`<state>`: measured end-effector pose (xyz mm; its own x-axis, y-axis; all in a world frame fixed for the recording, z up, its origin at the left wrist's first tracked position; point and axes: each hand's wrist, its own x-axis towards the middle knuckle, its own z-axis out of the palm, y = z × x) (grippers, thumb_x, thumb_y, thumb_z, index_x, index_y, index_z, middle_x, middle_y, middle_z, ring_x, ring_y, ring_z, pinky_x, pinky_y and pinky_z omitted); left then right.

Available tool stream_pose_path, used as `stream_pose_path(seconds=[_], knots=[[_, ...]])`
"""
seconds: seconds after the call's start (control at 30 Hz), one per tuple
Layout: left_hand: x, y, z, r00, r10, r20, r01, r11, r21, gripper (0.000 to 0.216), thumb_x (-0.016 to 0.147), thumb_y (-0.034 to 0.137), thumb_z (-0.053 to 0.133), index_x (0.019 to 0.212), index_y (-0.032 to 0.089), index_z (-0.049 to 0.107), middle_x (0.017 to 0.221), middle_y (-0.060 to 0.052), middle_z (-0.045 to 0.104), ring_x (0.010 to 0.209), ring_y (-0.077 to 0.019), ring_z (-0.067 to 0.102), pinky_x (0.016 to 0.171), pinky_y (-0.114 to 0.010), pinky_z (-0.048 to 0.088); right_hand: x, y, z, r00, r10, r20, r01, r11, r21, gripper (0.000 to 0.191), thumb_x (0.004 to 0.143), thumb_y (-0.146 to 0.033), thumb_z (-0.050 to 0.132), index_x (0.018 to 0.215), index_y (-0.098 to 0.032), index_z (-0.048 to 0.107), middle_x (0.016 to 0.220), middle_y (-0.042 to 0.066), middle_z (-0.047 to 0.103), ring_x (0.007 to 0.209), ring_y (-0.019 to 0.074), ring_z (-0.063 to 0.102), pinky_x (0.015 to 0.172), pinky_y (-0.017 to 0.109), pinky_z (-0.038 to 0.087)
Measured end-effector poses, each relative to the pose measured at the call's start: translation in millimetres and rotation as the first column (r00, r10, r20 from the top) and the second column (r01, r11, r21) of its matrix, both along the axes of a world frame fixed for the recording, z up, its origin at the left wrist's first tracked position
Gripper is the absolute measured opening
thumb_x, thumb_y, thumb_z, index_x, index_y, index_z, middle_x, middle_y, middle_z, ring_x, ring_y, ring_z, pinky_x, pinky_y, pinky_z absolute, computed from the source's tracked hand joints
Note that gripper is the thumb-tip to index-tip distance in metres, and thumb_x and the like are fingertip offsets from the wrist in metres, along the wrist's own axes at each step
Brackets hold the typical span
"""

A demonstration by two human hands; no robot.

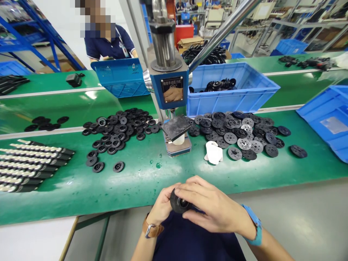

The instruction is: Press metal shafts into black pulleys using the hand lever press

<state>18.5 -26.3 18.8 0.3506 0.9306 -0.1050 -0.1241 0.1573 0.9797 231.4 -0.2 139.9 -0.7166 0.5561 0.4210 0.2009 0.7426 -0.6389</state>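
Note:
Close to my body, just off the front edge of the green bench, both hands are closed around a round black plastic part [178, 203] with a hub at its centre. My left hand [162, 204], with a brown watch strap at the wrist, grips its left side. From above and the right, my right hand [209, 204] wraps it, hiding much of the part; a blue band circles that wrist. Beyond my hands stands a manual press [171, 87]. A dark ribbed block [176, 127] rests tilted on its base [178, 148].
Small black hubs [116, 130] lie heaped left of the press, flat black discs [239, 132] to its right beside a crumpled white cloth [213, 152]. Rows of black-and-white rods [32, 165] sit far left. Behind are blue bins [231, 99] and a person [111, 45] at a blue basket [122, 78].

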Motion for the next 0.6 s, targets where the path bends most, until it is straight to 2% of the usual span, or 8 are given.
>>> stream_pose_path(seconds=[0.17, 0.43, 0.6], knots=[[-0.1, -2.4, -2.4, 1.000, 0.002, -0.007, -0.002, 1.000, 0.004, 0.040, 0.090, 0.050, 0.072, 0.106, 0.014, 0.079, 0.096, -0.010, 0.073, 0.090, -0.0239, 0.064, 0.086, -0.033, 0.053, -0.6, -1.6, -2.3, 1.000, -0.021, 0.012, 0.021, 0.999, -0.026, 0.037, 0.101, -0.019, 0.059, 0.137, -0.013, 0.052, 0.128, 0.014, 0.068, 0.110, 0.0235, 0.061, 0.101, 0.042, 0.052], [-0.5, -3.6, -0.2, 0.999, 0.034, -0.038, -0.033, 0.999, 0.021, 0.041, 0.089, 0.055, 0.071, 0.084, 0.015, 0.075, 0.081, -0.005, 0.064, 0.075, -0.0182, 0.054, 0.073, -0.028, 0.049, -3.6, -4.9, -3.1, 0.999, -0.052, -0.015, 0.051, 0.998, -0.024, 0.041, 0.102, -0.019, 0.060, 0.141, -0.013, 0.050, 0.127, 0.014, 0.068, 0.114, 0.0235, 0.060, 0.102, 0.040, 0.053], [1.0, -2.7, 3.0, 1.000, 0.025, -0.012, -0.025, 1.000, 0.019, 0.038, 0.091, 0.053, 0.070, 0.086, 0.015, 0.075, 0.082, -0.005, 0.065, 0.077, -0.0189, 0.057, 0.077, -0.030, 0.051, -0.2, -5.7, -4.9, 0.999, -0.045, -0.014, 0.044, 0.998, -0.037, 0.045, 0.100, -0.020, 0.062, 0.143, -0.014, 0.050, 0.131, 0.014, 0.068, 0.115, 0.0236, 0.060, 0.103, 0.041, 0.053]])
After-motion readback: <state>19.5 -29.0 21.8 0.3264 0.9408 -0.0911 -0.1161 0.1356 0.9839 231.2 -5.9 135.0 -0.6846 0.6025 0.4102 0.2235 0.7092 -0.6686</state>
